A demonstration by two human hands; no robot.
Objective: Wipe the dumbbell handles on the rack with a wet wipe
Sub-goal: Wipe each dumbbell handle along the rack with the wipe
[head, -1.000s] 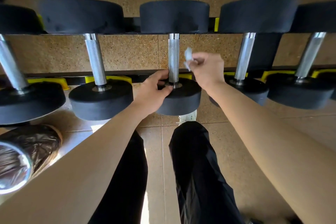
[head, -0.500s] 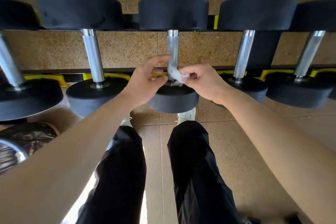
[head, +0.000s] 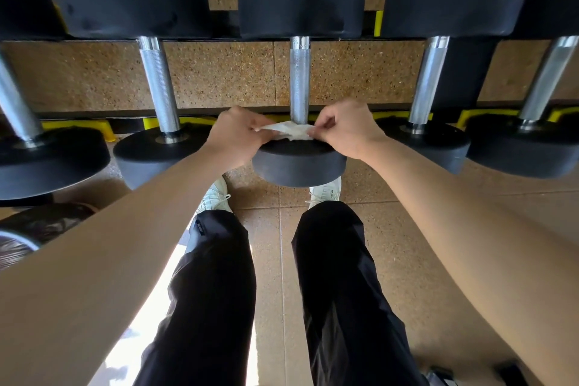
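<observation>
While standing at the rack (head: 224, 25), pinching a white wet wipe (head: 289, 131) at both ends. Left hand (head: 236, 135) clamped on its left end, right hand (head: 347, 128) clamped on its right end, fingers curled in. Wet wipe stretched flat between them, touching the near base of the middle dumbbell handle (head: 299, 78), just above the near black head (head: 299, 163). Cannot tell whether looped behind the handle or only laid against its front. Other dumbbells (head: 159, 84) alongside on the same rack, two to each side, chrome handles uncovered. Yellow cradles (head: 78, 126) by the near heads. Below, black trousers (head: 338, 291) and white shoes (head: 326, 191) on speckled brown floor tiles (head: 269, 260). At far left, bin with dark liner (head: 40, 222).
</observation>
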